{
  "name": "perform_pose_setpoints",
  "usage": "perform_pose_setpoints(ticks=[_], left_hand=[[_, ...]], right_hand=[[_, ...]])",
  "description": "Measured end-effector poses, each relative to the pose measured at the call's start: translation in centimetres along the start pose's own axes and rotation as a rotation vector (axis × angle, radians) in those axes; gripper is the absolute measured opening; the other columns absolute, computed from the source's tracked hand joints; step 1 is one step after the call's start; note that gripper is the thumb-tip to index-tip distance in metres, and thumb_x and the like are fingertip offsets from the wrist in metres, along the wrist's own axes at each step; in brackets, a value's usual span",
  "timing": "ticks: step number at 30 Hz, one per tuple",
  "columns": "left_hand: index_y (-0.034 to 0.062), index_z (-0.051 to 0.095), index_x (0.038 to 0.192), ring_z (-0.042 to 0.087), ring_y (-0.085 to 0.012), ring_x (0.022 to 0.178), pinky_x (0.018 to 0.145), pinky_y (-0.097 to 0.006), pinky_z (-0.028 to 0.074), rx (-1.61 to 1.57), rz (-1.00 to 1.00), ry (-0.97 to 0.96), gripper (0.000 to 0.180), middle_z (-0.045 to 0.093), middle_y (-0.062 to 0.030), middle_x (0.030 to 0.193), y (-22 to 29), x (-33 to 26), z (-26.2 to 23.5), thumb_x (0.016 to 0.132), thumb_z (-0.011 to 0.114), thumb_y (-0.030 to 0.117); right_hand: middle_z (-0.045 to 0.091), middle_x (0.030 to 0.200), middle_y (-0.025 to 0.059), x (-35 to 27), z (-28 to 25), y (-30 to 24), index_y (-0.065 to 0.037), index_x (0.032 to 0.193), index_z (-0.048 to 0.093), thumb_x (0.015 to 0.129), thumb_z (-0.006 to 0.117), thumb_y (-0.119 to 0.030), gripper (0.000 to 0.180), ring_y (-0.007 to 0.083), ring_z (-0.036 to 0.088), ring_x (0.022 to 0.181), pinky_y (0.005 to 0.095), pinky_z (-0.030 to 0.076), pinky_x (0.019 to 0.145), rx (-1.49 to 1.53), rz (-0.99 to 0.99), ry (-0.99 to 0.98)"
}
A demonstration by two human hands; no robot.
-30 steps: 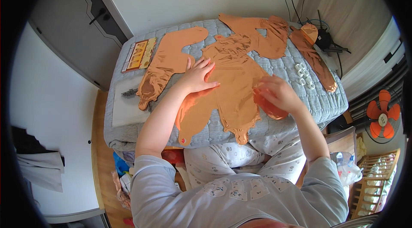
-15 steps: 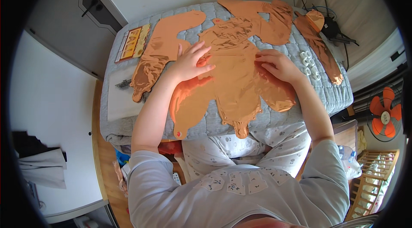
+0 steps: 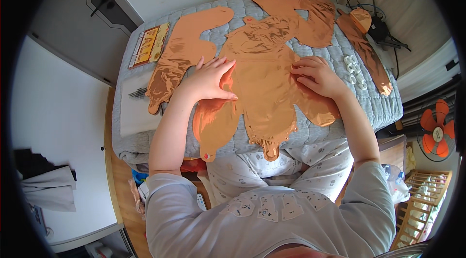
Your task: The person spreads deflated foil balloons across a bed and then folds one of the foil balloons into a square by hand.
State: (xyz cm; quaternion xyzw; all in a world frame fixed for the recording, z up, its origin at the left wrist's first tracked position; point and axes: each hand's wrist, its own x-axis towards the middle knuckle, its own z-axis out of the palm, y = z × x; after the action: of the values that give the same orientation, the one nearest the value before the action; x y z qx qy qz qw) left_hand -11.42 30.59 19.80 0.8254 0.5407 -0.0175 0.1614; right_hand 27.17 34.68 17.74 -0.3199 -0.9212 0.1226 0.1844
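Observation:
A large flat copper-orange foil balloon [image 3: 267, 83] lies uninflated before me, with several rounded lobes, one hanging over the near bed edge. My left hand [image 3: 213, 81] rests on its left side, thumb and fingers spread in a wide V. On the opposite side, my right hand [image 3: 318, 77] lies with loosely bent fingers apart on the foil, the fingertips touching the surface. Neither hand visibly grips the sheet. Another foil piece [image 3: 187, 39] stretches beyond my left hand, and a further foil piece [image 3: 315, 20] lies at the far right, close to the balloon's far end.
The foil lies on a grey quilted bed [image 3: 228, 139]. White rings [image 3: 355, 71] and a long foil strip [image 3: 361, 47] lie right, near a black router [image 3: 381, 32]. A flat printed box [image 3: 149, 47] and a clear bag [image 3: 136, 105] lie left. An orange-bladed fan [image 3: 437, 134] stands right.
My left hand has slid slightly toward me and left, its fingers still spread. My right hand has shifted a little nearer. The balloon's near end sits slightly lower in view.

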Motion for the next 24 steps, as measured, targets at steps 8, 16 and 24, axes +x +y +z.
perform_pose_setpoints(ticks=[8,16,24], left_hand=[[0.0138,0.035,0.159,0.030,-0.0276,0.154,0.128,-0.053,0.011,-0.066,-0.054,0.050,0.100,0.034,-0.0126,0.165,0.6,0.1,-0.7,0.081,0.077,0.059],[0.0120,0.040,0.157,0.030,-0.0314,0.153,0.127,-0.053,0.010,-0.097,0.104,0.230,0.086,0.034,-0.0148,0.164,0.3,1.5,1.3,0.092,0.062,0.063],[0.0145,0.040,0.157,0.024,-0.0324,0.155,0.127,-0.053,0.007,-0.089,0.139,0.220,0.084,0.029,-0.0191,0.166,-0.5,2.7,2.6,0.093,0.060,0.065]], right_hand=[[0.065,0.132,0.0102,-0.1,-0.2,-0.4,-0.008,0.120,0.073,0.092,0.068,-0.020,0.031,0.0310,0.055,0.128,0.0459,0.036,0.110,0.018,0.016,-0.017],[0.063,0.135,0.0105,-0.2,0.1,-0.3,-0.008,0.125,0.071,0.092,0.068,-0.021,0.035,0.0306,0.053,0.129,0.0458,0.036,0.110,0.008,0.023,-0.027],[0.063,0.137,0.0098,0.1,0.0,-0.1,-0.008,0.126,0.070,0.094,0.066,-0.021,0.034,0.0308,0.053,0.129,0.0454,0.035,0.111,-0.001,0.027,-0.020]])
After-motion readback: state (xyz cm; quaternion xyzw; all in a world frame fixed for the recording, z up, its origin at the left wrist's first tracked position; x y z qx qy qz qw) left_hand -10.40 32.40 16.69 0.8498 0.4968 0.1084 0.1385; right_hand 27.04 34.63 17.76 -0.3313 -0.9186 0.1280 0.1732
